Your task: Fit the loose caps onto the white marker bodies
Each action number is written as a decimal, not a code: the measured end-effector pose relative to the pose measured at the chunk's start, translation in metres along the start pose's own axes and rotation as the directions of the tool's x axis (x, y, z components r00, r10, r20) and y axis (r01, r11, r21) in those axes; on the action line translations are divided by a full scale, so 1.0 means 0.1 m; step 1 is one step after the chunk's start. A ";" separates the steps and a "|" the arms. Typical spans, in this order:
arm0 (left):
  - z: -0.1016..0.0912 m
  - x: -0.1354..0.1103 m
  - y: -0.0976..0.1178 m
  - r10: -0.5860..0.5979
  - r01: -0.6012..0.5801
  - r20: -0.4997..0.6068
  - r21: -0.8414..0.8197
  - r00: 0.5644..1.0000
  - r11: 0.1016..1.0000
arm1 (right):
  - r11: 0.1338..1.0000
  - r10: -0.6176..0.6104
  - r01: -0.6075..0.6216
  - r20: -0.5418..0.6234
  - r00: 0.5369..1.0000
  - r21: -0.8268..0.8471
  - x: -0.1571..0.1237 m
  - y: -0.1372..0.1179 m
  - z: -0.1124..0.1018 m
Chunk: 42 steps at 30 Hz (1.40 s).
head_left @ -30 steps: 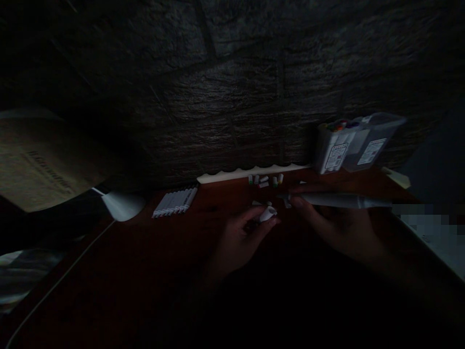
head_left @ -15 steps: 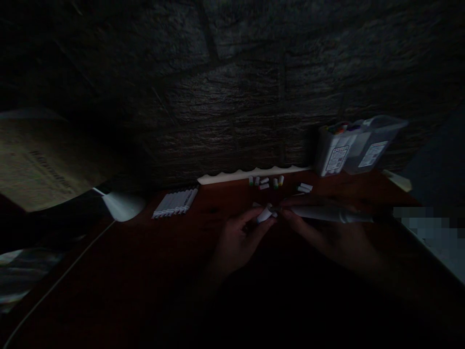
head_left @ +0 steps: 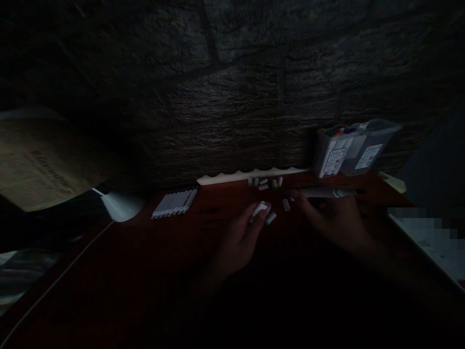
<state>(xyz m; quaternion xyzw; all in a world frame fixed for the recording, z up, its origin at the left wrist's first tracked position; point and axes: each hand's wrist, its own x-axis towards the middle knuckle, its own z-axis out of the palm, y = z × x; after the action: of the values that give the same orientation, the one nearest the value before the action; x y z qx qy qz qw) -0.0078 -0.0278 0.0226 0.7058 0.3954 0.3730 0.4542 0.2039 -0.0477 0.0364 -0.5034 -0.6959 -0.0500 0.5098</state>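
Note:
In the middle of the table, my left hand (head_left: 241, 237) pinches a short white marker cap (head_left: 260, 209) between thumb and fingers. Two more white caps, one (head_left: 286, 205) beyond its fingertips and another (head_left: 271, 218) right beside them, lie loose on the wood. My right hand (head_left: 332, 213) is closed around a long white marker (head_left: 323, 193) with a dark far end, held nearly level and pointing right. The tip near my right thumb is too dark to make out clearly.
Several small caps (head_left: 263, 187) with coloured ends lie near a pale scalloped strip (head_left: 250, 173) along the stone wall. White markers (head_left: 175, 202) lie in a row at left, near a lamp (head_left: 122, 206). Clear plastic boxes (head_left: 334, 152) with markers stand back right; a white object (head_left: 428, 247) lies right.
My hands have moved apart. The right one has gone up and right with the marker, and two loose caps now show between the hands.

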 end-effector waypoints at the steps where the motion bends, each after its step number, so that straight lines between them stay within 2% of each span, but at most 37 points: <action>1: 0.00 0.00 0.00 -0.024 0.024 0.006 -0.022 1.000 0.999 | 1.000 0.014 -0.014 -0.001 1.000 0.005 0.00 0.01 0.00; 5: 0.01 0.00 0.04 -0.090 0.091 0.019 -0.128 0.996 0.988 | 0.993 0.038 -0.037 -0.003 0.999 0.113 0.02 0.00 0.00; 9: 0.01 -0.01 0.08 -0.006 0.013 0.063 -0.113 0.998 0.994 | 0.948 0.097 -0.106 0.043 0.994 0.300 0.01 -0.08 -0.01; 12: 0.02 -0.01 0.07 0.030 -0.022 0.099 -0.077 0.995 0.997 | 0.914 0.121 -0.145 0.088 0.989 0.378 0.00 -0.14 -0.03; 17: 0.06 0.00 0.01 0.019 -0.016 0.046 -0.065 0.999 0.998 | 0.923 0.060 -0.098 0.111 0.992 0.371 -0.03 -0.19 -0.07; 23: 0.05 0.01 -0.05 0.030 -0.029 -0.023 0.028 0.999 0.999 | 0.910 0.003 -0.075 0.174 0.985 0.407 -0.05 -0.21 -0.09; 27: 0.06 0.02 -0.05 0.045 -0.044 -0.014 0.024 0.999 0.999 | 0.911 0.031 -0.103 0.181 0.983 0.400 -0.06 -0.21 -0.08; 35: 0.06 0.03 -0.06 0.133 -0.133 0.004 0.079 0.991 0.988 | 0.920 -0.031 -0.067 0.242 0.970 0.387 -0.07 -0.20 -0.08; 42: 0.05 0.02 -0.07 0.168 -0.168 0.009 0.105 0.986 0.980 | 0.949 -0.108 0.019 0.266 0.958 0.315 -0.07 -0.15 -0.07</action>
<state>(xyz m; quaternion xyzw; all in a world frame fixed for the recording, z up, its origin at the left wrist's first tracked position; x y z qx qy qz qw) -0.0039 -0.0257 0.0150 0.7597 0.3535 0.3885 0.3834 0.1971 -0.0631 0.0407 -0.3965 -0.7761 0.1147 0.4768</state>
